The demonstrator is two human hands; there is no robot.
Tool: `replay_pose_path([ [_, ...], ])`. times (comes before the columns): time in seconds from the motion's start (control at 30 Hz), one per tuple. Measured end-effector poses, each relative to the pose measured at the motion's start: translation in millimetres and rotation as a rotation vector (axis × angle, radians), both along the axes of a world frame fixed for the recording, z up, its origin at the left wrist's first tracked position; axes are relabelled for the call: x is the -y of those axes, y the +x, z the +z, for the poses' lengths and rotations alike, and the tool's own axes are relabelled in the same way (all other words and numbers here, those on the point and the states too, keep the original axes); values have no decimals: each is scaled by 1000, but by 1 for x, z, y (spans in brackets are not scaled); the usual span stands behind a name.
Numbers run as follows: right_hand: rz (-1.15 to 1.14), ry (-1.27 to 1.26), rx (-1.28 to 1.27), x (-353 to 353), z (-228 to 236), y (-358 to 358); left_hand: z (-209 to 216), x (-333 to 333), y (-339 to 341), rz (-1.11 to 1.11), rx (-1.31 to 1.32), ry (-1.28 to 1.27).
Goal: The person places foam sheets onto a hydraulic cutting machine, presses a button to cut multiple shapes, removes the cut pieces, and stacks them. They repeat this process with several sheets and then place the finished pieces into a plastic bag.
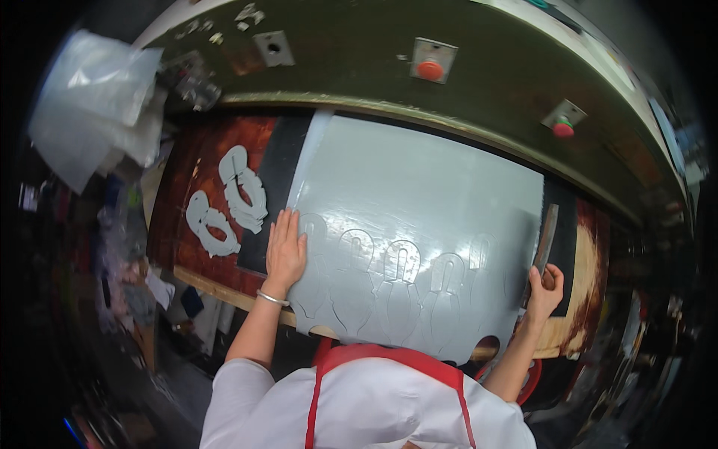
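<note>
Reddish table (176,224): left fingers (283,230) lie outstretched on grey sheet (426,179), right fingers (557,276) grasp strip (549,230).

Free room over grey sheet (426,179); green beam (351,67) bars far side, clearance underneath unclear.

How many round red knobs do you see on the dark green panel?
2: one round red knob on a pale square plate near the middle of the dark green panel, another red knob farther right. None appears hidden.

White glare on your glossy grey sheet (426,179), dimness to both your sides, straight edges bowed, outer rim blurred into black
</note>
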State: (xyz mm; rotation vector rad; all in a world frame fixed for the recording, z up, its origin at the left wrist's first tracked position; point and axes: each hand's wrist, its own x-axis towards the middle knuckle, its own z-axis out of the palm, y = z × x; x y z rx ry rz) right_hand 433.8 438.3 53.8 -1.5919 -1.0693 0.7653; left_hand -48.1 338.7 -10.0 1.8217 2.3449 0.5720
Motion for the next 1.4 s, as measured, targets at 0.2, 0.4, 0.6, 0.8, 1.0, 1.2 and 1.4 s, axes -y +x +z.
replay_pose_path([
  [0.2, 373, 111, -86, -19, -6, -129, 5, -10, 1, -40, -47, 7],
  [0.4, 480, -92, 360, -56, -9, -300, 0, 1, 16, -12, -24, -53],
  [0.6, 370, 72, 725, -22, -47, -391, -1, 2, 20, 15, 13, -61],
  [0.8, 395, 341, 669, -25, -68, -377, 2, 0, 17, -11, 15, -53],
  [1.0, 338, 308, 534, -22, -70, -373, -13, 3, 26, -12, -49, 71],
  [1.2, 249, 430, 338, -13, -20, -266, 1, 28, 11, -70, 157, 251],
  [1.4, -562, 609, 952, -26, 38, -34, 9, 124, 14, 174, 157, 232],
])
